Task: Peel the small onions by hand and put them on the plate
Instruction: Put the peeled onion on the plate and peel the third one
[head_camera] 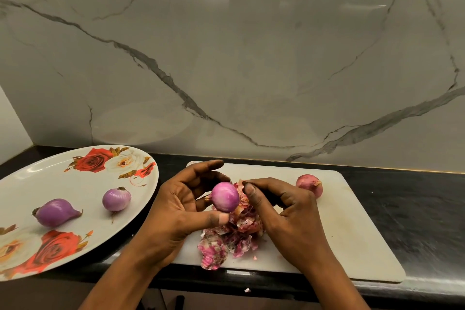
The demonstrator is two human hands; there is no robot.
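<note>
While the left hand (181,209) pinches a nearly bare onion (224,196) over the cutting board (352,221), the right hand (289,211) nips skin (241,182) at its right flank; the plate (50,178) lies leftward, nearer the left hand.

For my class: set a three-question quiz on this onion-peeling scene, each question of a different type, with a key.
1. How many peeled purple onions lie on the round white rose-patterned plate?
2. True or false: the reddish unpeeled onion lies on the plate.
3. Where is the glossy pink onion, seen above the pile of pink papery skins? A) gripped by the left hand B) lying on the plate C) lying flat on the board

Key
1. Two.
2. False: it lies on the white rectangular cutting board.
3. A.
</note>
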